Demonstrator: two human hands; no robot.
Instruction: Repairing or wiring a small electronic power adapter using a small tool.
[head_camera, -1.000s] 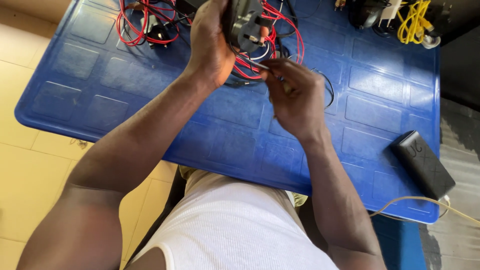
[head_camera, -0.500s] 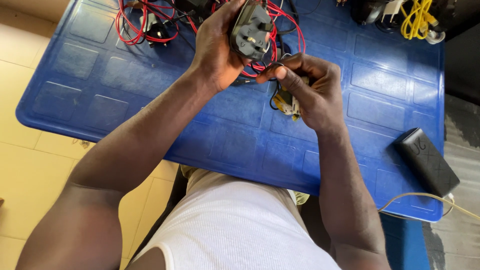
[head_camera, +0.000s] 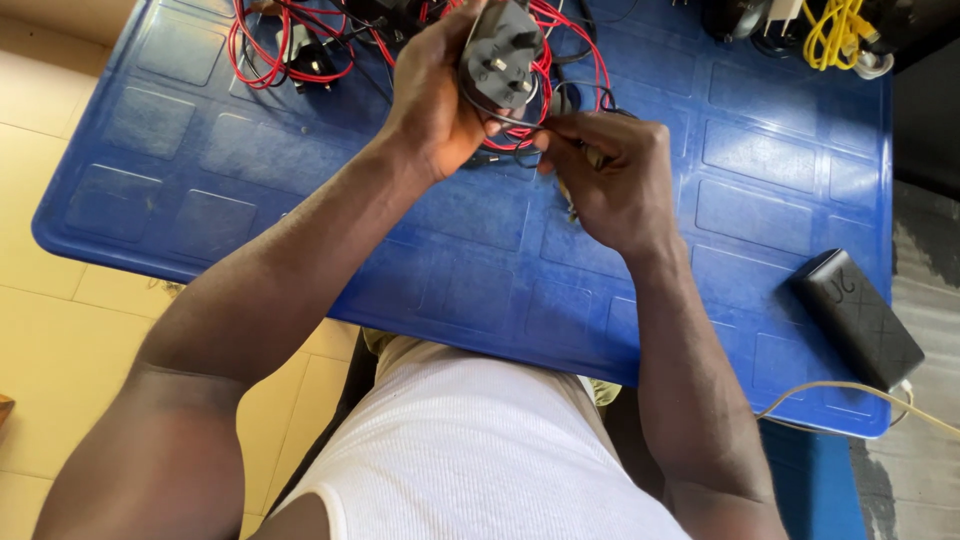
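Over the last second the dark grey plug adapter (head_camera: 502, 52) turns in the left hand (head_camera: 435, 95), so that its three metal pins now face up toward the camera, and it sits a little higher over the blue surface (head_camera: 450, 260) than before. The left hand is closed around its body. The right hand (head_camera: 610, 175) has moved in from the side and now lies just beside the left, its fingers pinched narrow on a thin black cable (head_camera: 500, 118) that loops under the adapter; what else it grips is hidden. Both hands work against the red wire tangle (head_camera: 560, 40). A black power bank (head_camera: 857, 317) lies well apart at the right edge, unmoved.
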